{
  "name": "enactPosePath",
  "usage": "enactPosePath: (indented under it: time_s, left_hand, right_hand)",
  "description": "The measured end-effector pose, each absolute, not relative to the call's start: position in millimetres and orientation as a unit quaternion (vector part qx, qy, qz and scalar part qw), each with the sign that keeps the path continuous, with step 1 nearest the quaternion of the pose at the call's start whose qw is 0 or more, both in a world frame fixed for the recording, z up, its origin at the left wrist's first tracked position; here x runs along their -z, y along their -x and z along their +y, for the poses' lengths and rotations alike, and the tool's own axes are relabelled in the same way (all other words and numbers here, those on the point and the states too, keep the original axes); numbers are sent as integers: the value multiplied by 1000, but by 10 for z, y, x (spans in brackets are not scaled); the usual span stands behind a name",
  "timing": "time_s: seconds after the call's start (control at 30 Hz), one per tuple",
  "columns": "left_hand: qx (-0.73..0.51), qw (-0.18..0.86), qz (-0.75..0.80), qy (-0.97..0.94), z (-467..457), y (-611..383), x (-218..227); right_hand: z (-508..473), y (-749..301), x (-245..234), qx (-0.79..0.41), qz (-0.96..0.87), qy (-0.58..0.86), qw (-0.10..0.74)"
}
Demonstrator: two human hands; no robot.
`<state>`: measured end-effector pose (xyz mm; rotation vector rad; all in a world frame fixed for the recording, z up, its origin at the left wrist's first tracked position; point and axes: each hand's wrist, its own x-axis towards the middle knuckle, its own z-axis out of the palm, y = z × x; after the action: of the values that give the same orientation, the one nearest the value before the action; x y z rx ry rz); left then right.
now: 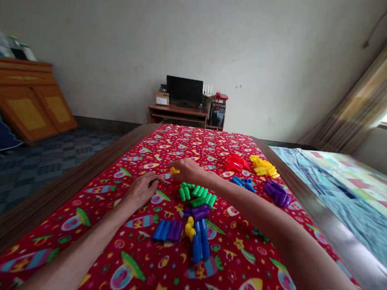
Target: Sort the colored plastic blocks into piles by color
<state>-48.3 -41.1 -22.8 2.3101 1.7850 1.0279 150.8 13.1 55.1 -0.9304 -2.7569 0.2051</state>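
I log the right hand [186, 168] curled shut on a yellow piece [174, 171], pinched at the fingertips low over the red cloth [103, 227] of the desk, just beyond the green pieces [197, 194]. The left hand [143, 190] lies flat and open on the cloth, holding nothing, its fingertips near that piece. I judge the step to be the handling of one piece taken singly, with the red heap [235, 162] and yellow heap [264, 167] apart to the right. Any further move calls for a firm pinch, the piece being small and smooth.
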Motion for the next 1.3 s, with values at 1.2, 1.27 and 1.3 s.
enactPosePath:
  time_s: [1.2, 1.27, 1.3]
  left_hand:
    - [-308, 5, 581, -753, -378, 512, 224]
    - [-303, 7, 583, -754, -383, 505, 220]
    - [-304, 6, 585, -752, -385, 501, 220]
  right_hand:
    - [458, -3320, -976, 60, -844, 511, 153]
    - [79, -2927, -943, 21, -918, 369, 141]
    - [-126, -2745, -910, 8, -949, 291, 120]
